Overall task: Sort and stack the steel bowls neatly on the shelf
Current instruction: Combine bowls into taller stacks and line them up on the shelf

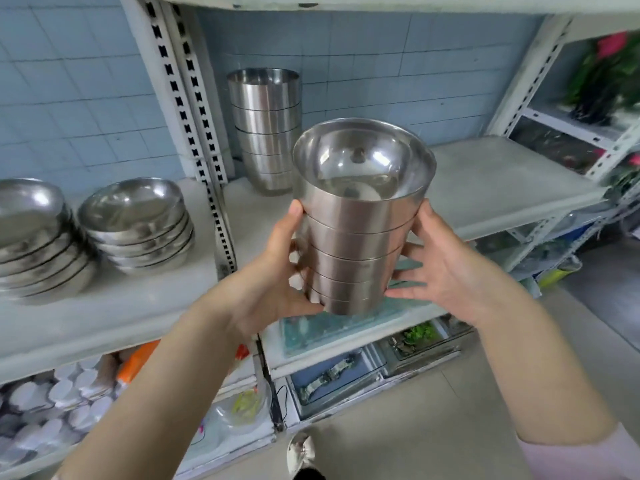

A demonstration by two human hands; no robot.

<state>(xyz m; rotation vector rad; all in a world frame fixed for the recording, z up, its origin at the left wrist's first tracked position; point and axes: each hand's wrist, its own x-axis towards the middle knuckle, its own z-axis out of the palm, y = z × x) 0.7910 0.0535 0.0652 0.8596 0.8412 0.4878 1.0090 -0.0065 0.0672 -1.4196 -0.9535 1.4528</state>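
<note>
Blue tiled wall (69, 98) beyond fingers. White slotted-post shelf (485, 174), pale board, level with fingers and past them. Lower shelves beneath fingers: blurred clutter, contents hard to make out. Two piles of shallow steel bowls (138, 223) on board, well left of fingers; far-left pile cut by frame edge. Standing stack of deep steel bowls (266, 133) on board, just beyond fingers. Held stack of deep steel bowls (356, 244) in air before shelf edge, slightly tilted. Left hand (273, 275) fingers wrapped round its left side, right hand (446, 268) thumb and fingers clasping its right side.
</note>
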